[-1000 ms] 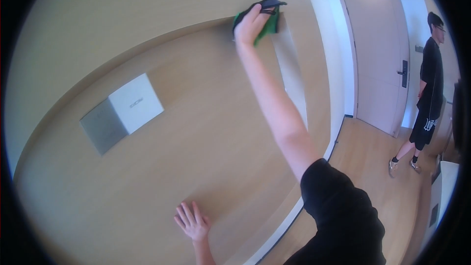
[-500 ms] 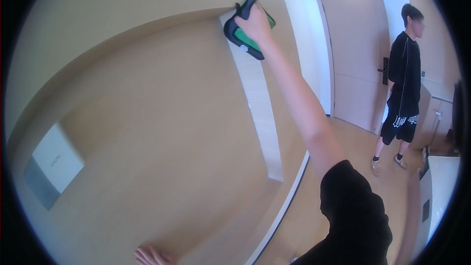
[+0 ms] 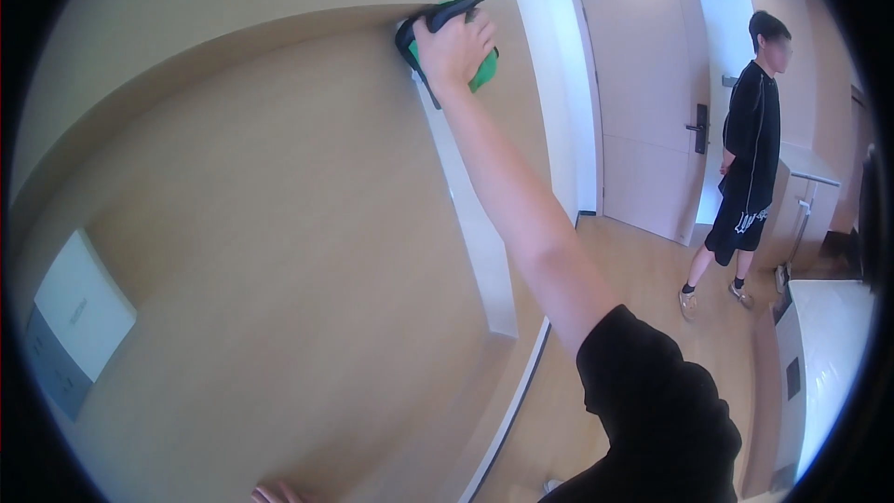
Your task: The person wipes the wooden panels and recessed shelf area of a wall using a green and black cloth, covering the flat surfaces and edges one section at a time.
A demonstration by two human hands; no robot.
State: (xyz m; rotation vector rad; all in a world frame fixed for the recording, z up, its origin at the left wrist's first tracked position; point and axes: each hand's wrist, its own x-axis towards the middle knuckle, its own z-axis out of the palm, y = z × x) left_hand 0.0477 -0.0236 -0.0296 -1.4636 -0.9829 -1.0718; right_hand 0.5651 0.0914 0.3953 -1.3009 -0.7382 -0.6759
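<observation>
With my right arm stretched up, my right hand (image 3: 454, 48) grips a green cloth with a dark edge (image 3: 485, 73). The cloth lies bunched against the beige surface, at the top end of a long pale strip (image 3: 475, 242). My fingers bend over its upper folds, and the palm side is hidden. At the lower edge only the fingertips of my left hand (image 3: 277, 493) show; they are apart and close to the beige surface (image 3: 279, 251), and whether they touch it I cannot tell.
A white and grey box-like panel (image 3: 86, 307) is at the far left. To the right are a closed door (image 3: 647, 102) with a dark handle, a standing person in black (image 3: 752, 130), a cabinet (image 3: 808, 200) and a white-topped unit (image 3: 838, 335).
My right hand has shifted a little left and down with the cloth, its fingers now wrapped over the top. The left hand has sunk lower out of view. The whole view has turned slightly right.
</observation>
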